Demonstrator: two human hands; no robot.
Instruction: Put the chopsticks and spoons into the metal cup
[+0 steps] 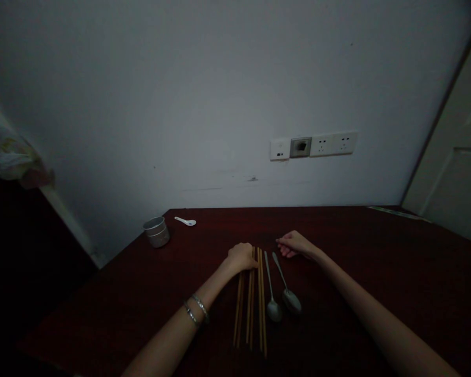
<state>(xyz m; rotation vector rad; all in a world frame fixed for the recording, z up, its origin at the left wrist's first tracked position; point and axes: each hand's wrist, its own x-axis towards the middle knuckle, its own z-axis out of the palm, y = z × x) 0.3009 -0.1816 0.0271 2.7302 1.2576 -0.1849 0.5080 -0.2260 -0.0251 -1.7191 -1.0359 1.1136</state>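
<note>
behind the surface's [361, 230] back edge we see a pale wall [200, 94] with dark scuffs [253, 179], white socket panels [333, 144] and one grey panel [300, 147]. by the back right corner we find a thin strip [399, 213] and a door [465, 136]; beyond the left edge, a blurred plastic bag [10, 157].

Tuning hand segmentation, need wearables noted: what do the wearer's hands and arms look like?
Left hand: ungloved; two silver-coloured bracelets around the left forearm, near the wrist. Right hand: ungloved; no bracelet visible on the right forearm. No sleeves in view on either.
</note>
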